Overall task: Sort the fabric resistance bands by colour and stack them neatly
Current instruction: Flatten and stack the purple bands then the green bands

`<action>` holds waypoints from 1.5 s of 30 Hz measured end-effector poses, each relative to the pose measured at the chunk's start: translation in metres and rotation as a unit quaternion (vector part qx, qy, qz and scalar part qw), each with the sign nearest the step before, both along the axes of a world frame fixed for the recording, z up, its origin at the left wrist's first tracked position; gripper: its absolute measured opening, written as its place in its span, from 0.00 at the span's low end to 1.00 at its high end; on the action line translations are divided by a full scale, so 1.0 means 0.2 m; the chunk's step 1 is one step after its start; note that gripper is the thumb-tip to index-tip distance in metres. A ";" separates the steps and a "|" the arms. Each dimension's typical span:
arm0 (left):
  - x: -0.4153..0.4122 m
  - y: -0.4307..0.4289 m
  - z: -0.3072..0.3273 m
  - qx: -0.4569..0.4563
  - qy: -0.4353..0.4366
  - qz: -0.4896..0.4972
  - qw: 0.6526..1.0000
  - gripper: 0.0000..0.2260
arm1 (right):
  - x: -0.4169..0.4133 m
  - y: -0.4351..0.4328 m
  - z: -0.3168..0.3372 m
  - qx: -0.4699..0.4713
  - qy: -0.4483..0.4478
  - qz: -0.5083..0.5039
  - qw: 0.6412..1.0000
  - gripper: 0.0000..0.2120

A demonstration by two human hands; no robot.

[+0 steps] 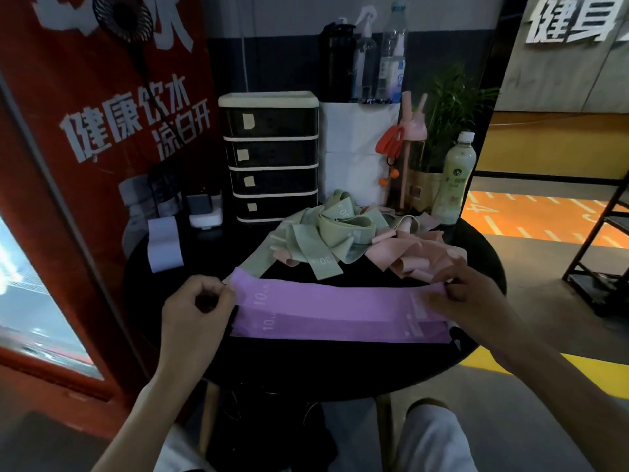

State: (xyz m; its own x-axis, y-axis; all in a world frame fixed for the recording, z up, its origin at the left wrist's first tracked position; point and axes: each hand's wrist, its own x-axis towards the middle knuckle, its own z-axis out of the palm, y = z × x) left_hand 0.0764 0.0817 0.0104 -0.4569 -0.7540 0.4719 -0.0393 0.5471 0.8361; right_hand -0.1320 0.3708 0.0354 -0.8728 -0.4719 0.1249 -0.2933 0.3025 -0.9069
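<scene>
Purple comes first: two purple bands [340, 315] lie flat across the near side of the black round tabletop [306, 366], one overlapping the other, both printed "10". My left hand [197, 311] pinches the left end of the upper one with curled fingers, and my right hand [466, 298] pinches its right end, so it is pulled straight between them.

Behind them sits a loose heap of green bands [326, 233], one strip running down to touch the upper purple band's far left corner. Pink bands [418, 253] are heaped just to the right, tangled against the green ones.

At the back stands a drawer unit [272, 158] with four dark drawers, all closed, each with a small pale sticker; what they hold I cannot tell. Beside it is a white box [357, 148], with a black bottle [335, 63], a spray bottle [366, 52] and a clear bottle [393, 52] rising at its top, inside or behind I cannot tell. To the right are a pink straw bottle [413, 131], a potted plant [449, 107] and a pale green drink bottle [456, 178]. A white folded sheet [165, 247] lies at the left edge, near a small grey-and-white device [204, 209]. A red banner [102, 131] fills the left.
</scene>
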 end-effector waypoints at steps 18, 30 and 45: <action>0.04 0.01 -0.12 -0.145 -0.105 -0.003 0.984 0.12 | 0.05 -0.01 -0.11 0.092 0.177 -0.037 0.979 0.14; 0.03 -0.01 -0.15 -0.141 -0.139 0.011 0.980 0.12 | 0.02 -0.01 -0.18 0.139 0.207 -0.062 0.966 0.08; -0.07 -0.14 -0.11 -0.183 -0.203 -0.258 0.927 0.24 | -0.02 0.05 -0.20 0.155 0.216 0.138 0.954 0.20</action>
